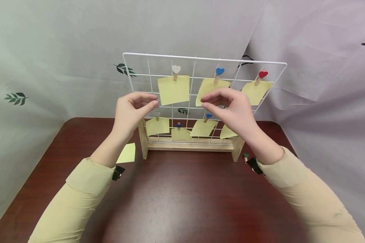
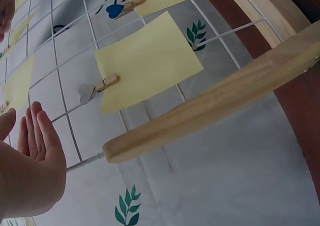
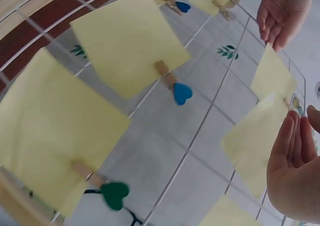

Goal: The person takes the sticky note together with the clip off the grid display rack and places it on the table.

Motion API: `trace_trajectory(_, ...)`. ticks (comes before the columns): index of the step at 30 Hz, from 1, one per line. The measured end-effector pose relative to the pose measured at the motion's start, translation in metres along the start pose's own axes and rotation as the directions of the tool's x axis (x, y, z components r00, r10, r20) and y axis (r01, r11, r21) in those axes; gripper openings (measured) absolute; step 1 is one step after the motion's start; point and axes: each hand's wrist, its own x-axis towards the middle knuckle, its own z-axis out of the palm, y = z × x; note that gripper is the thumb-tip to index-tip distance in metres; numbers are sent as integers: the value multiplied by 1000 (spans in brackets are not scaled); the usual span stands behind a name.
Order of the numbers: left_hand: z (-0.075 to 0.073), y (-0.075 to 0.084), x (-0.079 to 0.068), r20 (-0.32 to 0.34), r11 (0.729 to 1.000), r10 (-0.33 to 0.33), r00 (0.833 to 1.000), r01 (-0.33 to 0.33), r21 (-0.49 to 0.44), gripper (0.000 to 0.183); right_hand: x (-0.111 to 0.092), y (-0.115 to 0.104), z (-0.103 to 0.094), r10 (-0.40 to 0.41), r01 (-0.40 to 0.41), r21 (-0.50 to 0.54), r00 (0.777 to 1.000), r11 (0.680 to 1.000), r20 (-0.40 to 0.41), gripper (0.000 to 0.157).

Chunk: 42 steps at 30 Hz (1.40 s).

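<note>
A white wire grid stands in a wooden base, with yellow sticky notes held on it by heart-topped wooden clips. My left hand is raised beside the upper note under a white heart clip. Its fingers are nearly straight and hold nothing. In front of the note with the blue heart clip is my right hand. A gap shows between its thumb and fingers, with nothing held. Further right hangs another note under a red heart clip.
The lower row carries several more notes, one near the left post and one by a blue heart clip. A loose yellow note lies on the dark table at left. Near the right foot lies a green heart clip.
</note>
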Motion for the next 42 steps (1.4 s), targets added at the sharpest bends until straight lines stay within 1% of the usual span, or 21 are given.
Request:
trace_trajectory(4, 3, 1, 0, -8, 1000, 19, 1000, -19, 2, 23, 7, -6, 11, -48, 51, 57, 998, 997, -41, 16)
trace_trajectory(6, 5, 1, 1, -10, 999, 26, 1000, -26, 19, 23, 9, -9, 16, -78, 84, 76, 994, 994, -73, 18)
trace_trajectory(9, 6, 2, 1, -14, 998, 29, 999, -28, 60, 22, 13, -13, 24, -113, 123, 91, 987, 988, -115, 20)
trace_trajectory(13, 7, 2, 2, -23, 991, 33, 999, -30, 127, 21, 21, -18, 32, -134, 149, 104, 981, 983, -139, 23)
trace_trajectory(19, 9, 2, 5, -38, 982, 55, 998, -47, 185, 21, 30, -25, 40, -122, 139, 101, 980, 985, -158, 27)
trace_trajectory(25, 12, 2, 8, -39, 976, 90, 995, -80, 204, 18, 38, -31, 42, -111, 127, 92, 981, 988, -161, 30)
trace_trajectory(29, 13, 2, 10, -39, 970, 97, 995, -86, 227, 17, 43, -35, 43, -108, 124, 94, 981, 988, -159, 32)
trace_trajectory(34, 15, 2, 10, -44, 968, 100, 994, -86, 237, 15, 48, -38, 44, -98, 117, 101, 980, 988, -171, 31)
trace_trajectory(42, 17, 2, 12, -57, 969, 105, 993, -89, 230, 11, 51, -42, 47, -92, 107, 74, 978, 991, -187, 31)
